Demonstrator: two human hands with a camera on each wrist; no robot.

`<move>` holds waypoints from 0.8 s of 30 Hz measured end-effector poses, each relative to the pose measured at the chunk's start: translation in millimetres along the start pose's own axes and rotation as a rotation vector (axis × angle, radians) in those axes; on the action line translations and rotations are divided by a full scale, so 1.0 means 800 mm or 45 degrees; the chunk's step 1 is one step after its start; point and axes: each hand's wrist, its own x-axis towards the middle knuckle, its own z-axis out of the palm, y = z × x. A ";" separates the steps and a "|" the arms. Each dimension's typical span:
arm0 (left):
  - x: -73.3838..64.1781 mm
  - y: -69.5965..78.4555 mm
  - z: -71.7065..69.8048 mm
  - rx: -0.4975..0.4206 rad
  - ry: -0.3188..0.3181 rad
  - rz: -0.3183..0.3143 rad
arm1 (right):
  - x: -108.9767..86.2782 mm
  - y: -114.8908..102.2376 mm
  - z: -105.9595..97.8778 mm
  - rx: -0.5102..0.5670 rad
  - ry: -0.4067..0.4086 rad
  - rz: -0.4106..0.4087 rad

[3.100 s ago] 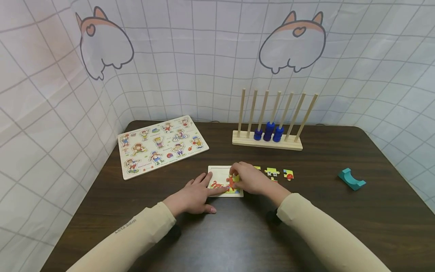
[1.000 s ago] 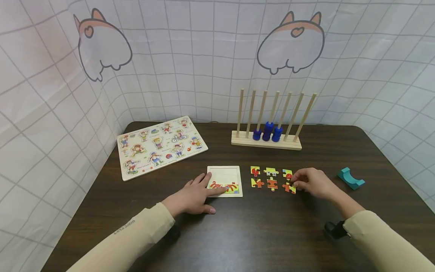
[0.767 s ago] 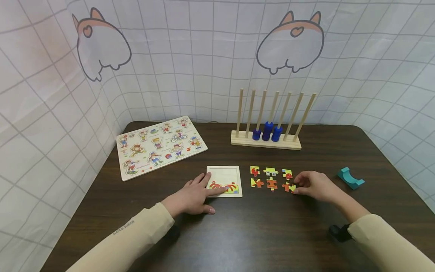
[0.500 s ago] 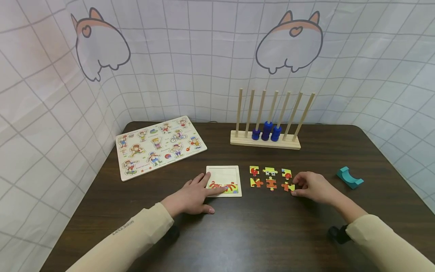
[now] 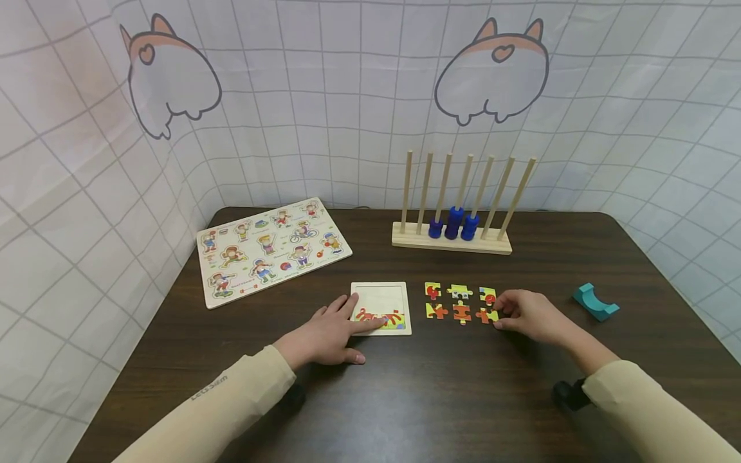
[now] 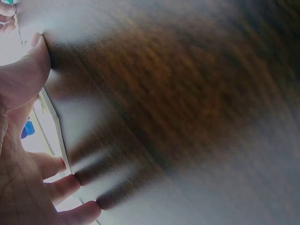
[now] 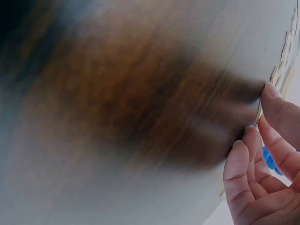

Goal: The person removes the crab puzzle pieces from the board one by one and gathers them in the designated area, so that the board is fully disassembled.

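My left hand (image 5: pixel 327 331) rests with straight, spread fingers on the left side and lower part of a small wooden puzzle tray (image 5: pixel 379 284). Red and yellow pieces (image 5: pixel 395 319) fill the tray's bottom row, partly covered by the index finger; its upper area is bare wood. To the right, my right hand (image 5: pixel 529 315) pinches the right edge of an orange and yellow puzzle piece (image 5: pixel 486 316) on the table with thumb and index finger. In the right wrist view, the thumb (image 7: pixel 276 103) and fingertips come down at the tabletop.
Several other puzzle pieces (image 5: pixel 461 313) lie in two rows between tray and right hand. Behind stands a peg rack (image 5: pixel 417 239) with blue beads. A picture board (image 5: pixel 249 241) lies at the back left. A teal arched block (image 5: pixel 596 303) sits at right.
The right hand has gone from the tray, where it held a piece, to the right end of the loose rows. Lately that piece has shifted slightly left. The left hand stays put.
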 end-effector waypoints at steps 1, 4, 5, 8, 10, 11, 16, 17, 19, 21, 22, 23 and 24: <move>0.000 0.000 0.000 -0.001 0.000 0.000 | 0.000 -0.001 0.000 0.001 -0.001 0.002; 0.000 0.000 0.000 -0.002 -0.003 0.000 | 0.001 -0.001 0.000 0.005 -0.007 0.014; 0.000 0.000 0.000 -0.002 -0.004 0.000 | 0.001 0.000 0.000 0.007 -0.008 0.017; -0.001 0.000 0.000 -0.001 -0.004 0.001 | 0.001 0.000 -0.001 0.006 -0.009 0.023; 0.000 0.000 0.000 0.002 -0.003 0.002 | 0.001 0.001 0.000 0.004 -0.009 0.024; 0.000 0.000 0.000 0.002 -0.001 0.003 | 0.001 0.001 0.000 0.003 -0.007 0.024; -0.001 0.000 0.000 0.003 0.003 0.005 | 0.002 0.002 0.001 0.001 -0.004 0.016; -0.001 0.000 0.000 0.004 0.004 0.005 | 0.002 0.002 0.001 0.001 -0.003 0.015; -0.001 0.000 0.000 0.008 0.006 0.007 | 0.002 0.002 0.001 0.000 -0.002 0.012; -0.001 0.000 0.000 0.009 0.007 0.008 | 0.002 0.002 0.001 -0.001 -0.002 0.013; -0.001 0.000 0.000 0.010 0.008 0.008 | 0.002 0.001 0.001 -0.003 -0.002 0.013; -0.001 0.000 0.000 0.010 0.008 0.009 | 0.002 0.001 0.001 -0.004 -0.002 0.013; -0.001 0.000 0.000 0.010 0.008 0.009 | 0.002 0.001 0.001 -0.005 -0.003 0.013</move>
